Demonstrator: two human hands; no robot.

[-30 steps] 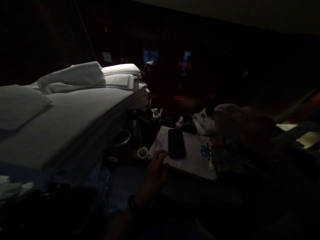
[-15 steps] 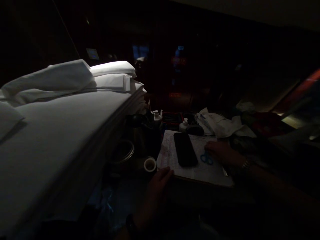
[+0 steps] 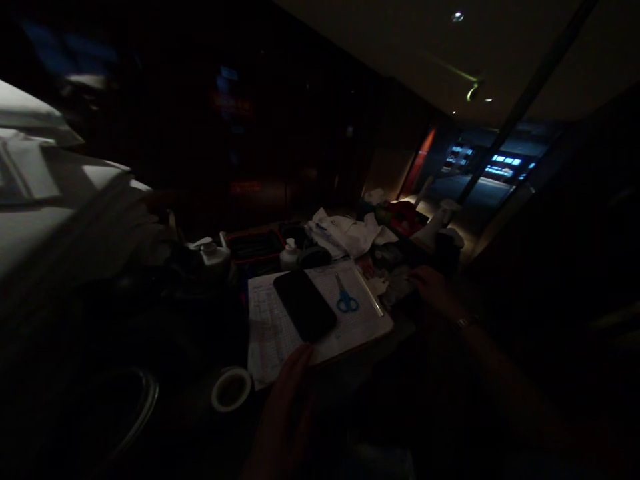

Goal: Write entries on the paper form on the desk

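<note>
We see a flat white gridded sheet [image 3: 320, 320], a glossy black slab phone [image 3: 305, 305] and blue-handled scissors [image 3: 345, 297] lying on it, our left hand [image 3: 287, 393] touching its near edge, fingers loosely extended, our right hand [image 3: 430, 287] past its right side, grip too dark to tell.

Really dark room, barely any light hitting the walls. Up top there's a pale ceiling [image 3: 400, 40] with a small round spotlight [image 3: 455, 16] and a dim greenish lamp [image 3: 473, 90] further back. A dark slanted pole [image 3: 525, 100] cuts across the right side. Way off at the back right are some glowing blue screens [image 3: 503, 160] and a reddish-orange lit strip of wall [image 3: 419, 163]. Faint red signs [image 3: 233, 103] glow on the dark left wall.
</note>
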